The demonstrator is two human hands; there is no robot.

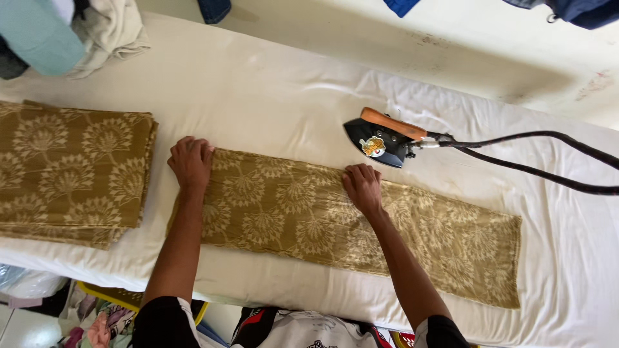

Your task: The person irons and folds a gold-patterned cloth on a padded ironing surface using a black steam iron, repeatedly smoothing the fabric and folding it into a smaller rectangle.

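Folded patterned cloth [322,222]: long, narrow strip, mustard-brown with pale fan-shaped floral print, laid flat across the white-sheeted table [271,96]. It runs from left of centre toward the lower right, slightly slanted, with its near edge close to the table's front edge.

Left hand [191,161]: laid palm down at the cloth's left end, fingers spread and flat, fingertips reaching just past the upper left corner onto the sheet. Nothing is grasped; the cloth is pressed, not pinched.

Right hand [362,187]: laid palm down on the cloth's upper edge near the middle, fingers loosely extended, not clenched. Nothing is gripped here either. Both forearms cross the cloth's near half from the bottom of the view.

Electric iron [382,138]: black body, orange-brown wooden handle, set on the sheet just beyond the cloth's upper edge and just above the right hand, apart from it. Its dark cord [535,151] trails off to the right edge, looping over the sheet, clear of the cloth.

Stack of folded cloths [71,171]: same print, piled at the left, near the left hand but apart from the strip, a band of bare sheet between them.

Heap of clothes [71,32]: pale teal and cream pieces, bunched at the far left corner.

Between the hands the cloth lies unobstructed.
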